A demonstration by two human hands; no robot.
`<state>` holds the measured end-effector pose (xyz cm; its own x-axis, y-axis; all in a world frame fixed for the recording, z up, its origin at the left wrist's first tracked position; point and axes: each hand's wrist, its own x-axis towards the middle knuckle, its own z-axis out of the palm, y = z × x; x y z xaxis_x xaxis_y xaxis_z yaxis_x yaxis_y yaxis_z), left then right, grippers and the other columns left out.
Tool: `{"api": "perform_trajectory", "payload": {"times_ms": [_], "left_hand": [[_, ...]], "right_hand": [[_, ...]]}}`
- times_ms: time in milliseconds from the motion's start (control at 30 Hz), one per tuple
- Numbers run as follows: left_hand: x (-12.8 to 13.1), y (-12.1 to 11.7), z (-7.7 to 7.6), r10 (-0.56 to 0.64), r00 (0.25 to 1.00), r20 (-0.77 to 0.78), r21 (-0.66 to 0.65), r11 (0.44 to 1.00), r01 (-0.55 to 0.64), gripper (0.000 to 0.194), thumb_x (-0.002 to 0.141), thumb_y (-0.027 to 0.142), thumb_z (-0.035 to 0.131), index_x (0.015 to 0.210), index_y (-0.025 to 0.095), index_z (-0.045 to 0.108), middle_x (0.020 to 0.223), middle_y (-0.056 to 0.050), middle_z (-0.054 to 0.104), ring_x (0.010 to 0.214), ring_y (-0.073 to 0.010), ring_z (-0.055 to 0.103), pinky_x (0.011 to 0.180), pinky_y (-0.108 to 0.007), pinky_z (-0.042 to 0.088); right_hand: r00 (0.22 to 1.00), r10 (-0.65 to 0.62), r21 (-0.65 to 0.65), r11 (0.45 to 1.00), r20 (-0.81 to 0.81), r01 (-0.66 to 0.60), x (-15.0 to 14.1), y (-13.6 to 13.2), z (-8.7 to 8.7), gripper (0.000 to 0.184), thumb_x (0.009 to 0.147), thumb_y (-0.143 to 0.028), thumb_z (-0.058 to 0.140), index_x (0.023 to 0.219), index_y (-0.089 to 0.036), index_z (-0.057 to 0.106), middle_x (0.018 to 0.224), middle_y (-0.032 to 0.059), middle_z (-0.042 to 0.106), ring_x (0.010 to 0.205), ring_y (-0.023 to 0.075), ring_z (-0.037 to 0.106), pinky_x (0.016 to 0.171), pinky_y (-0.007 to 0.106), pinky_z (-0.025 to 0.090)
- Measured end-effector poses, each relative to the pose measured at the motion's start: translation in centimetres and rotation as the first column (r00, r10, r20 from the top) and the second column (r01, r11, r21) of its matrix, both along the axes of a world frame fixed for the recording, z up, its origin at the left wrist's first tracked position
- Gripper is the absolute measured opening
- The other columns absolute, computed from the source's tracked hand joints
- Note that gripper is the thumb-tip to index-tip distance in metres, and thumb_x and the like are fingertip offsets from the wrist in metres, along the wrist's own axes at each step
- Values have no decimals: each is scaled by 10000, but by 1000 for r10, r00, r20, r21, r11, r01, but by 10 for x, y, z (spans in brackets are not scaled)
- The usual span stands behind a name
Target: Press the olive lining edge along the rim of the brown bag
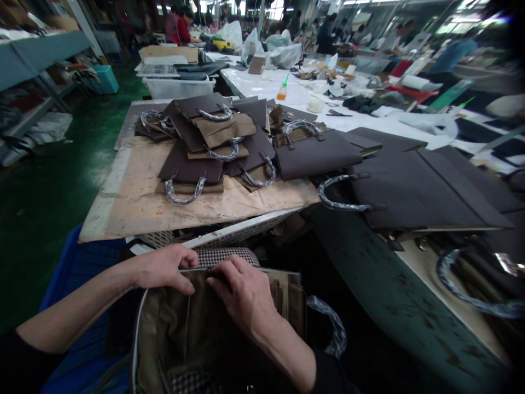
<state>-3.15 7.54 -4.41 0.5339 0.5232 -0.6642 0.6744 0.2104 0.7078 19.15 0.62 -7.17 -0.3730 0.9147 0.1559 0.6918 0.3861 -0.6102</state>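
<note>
In front of me is a handbag (pixel 172 328) with its mouth spread open, showing an olive-brown fabric lining. My left hand (pixel 164 268) is at the far rim's left part, thumb inside the lining and bent fingers over the edge. Close beside it, my right hand (pixel 246 293) pinches the same rim, fingers curled; the exact spot under the fingertips is hidden. A plastic-wrapped handle (pixel 330 325) sticks out at the bag's right. Behind the rim shows a black-and-white checked surface (pixel 225 256).
Dark brown handbags with wrapped handles are piled on a paper-covered table (pixel 118 191). Larger brown bags (pixel 418 189) lie to the right over a green curved surface (pixel 369 273). A blue crate (pixel 61 284) stands at the left. Co-workers (pixel 182 27) are farther back.
</note>
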Motion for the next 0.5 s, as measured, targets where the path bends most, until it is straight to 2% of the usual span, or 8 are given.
{"api": "perform_trajectory", "payload": {"times_ms": [300,500], "left_hand": [[1,-2,-4,4,1000,-10,17,1000,-4,272,666,304,775,828,186,591,698,47,655,605,-141,548,505,-212,355],[5,-2,-1,-2,1000,1,17,1000,2,259,666,289,765,822,187,585,671,58,630,583,-130,524,496,-212,334]], "right_hand": [[985,52,-181,980,-163,-82,-1,2,1,131,927,-309,606,849,-207,630,819,-3,664,775,138,588,705,246,376],[975,0,-340,937,-221,-77,5,3,11,194,929,-327,593,788,-202,640,749,-22,666,734,132,596,676,236,362]]}}
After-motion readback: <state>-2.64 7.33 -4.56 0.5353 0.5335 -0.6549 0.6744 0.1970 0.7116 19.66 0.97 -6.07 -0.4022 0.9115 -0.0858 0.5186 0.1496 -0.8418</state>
